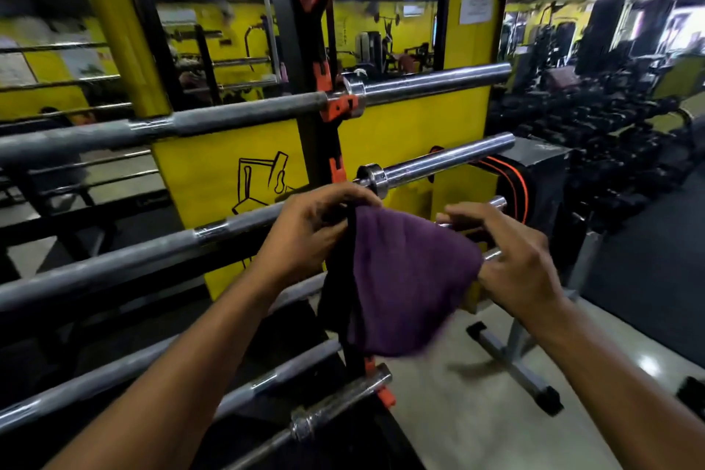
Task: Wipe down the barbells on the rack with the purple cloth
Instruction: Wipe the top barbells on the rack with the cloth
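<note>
Several steel barbells lie across a black rack upright [324,50] with orange hooks. The purple cloth [404,279] hangs in front of the rack, spread between both hands. My left hand [313,229] pinches its upper left corner, close to the collar of one barbell [438,160]. My right hand [515,263] pinches the cloth's right edge with thumb and fingers. A higher barbell [248,114] runs across the middle of the view. Lower barbells [114,263] pass under my left forearm. The cloth hides part of the rack and the bar ends behind it.
Behind the rack stands a yellow wall panel [412,126] beside mirrors. A dumbbell rack [610,133] fills the right background. A grey metal stand [519,362] with black feet sits on the pale floor at lower right.
</note>
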